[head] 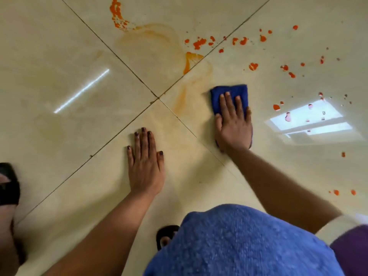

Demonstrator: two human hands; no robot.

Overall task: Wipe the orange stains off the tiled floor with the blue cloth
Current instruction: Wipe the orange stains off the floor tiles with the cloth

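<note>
Fingers (229, 102) of the right hand (234, 124) lie spread flat, pressing the blue cloth (229, 92) on the tiled floor (59, 56); the left hand (146, 164) rests open. Wiping seems underway. Next, I think, sweep far and right over the orange stains (199, 43).

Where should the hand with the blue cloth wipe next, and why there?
Probably slide forward and left. The right hand presses the blue cloth flat beside a pale orange smear, with a thicker orange streak just beyond. The left hand only braces on the floor.
</note>
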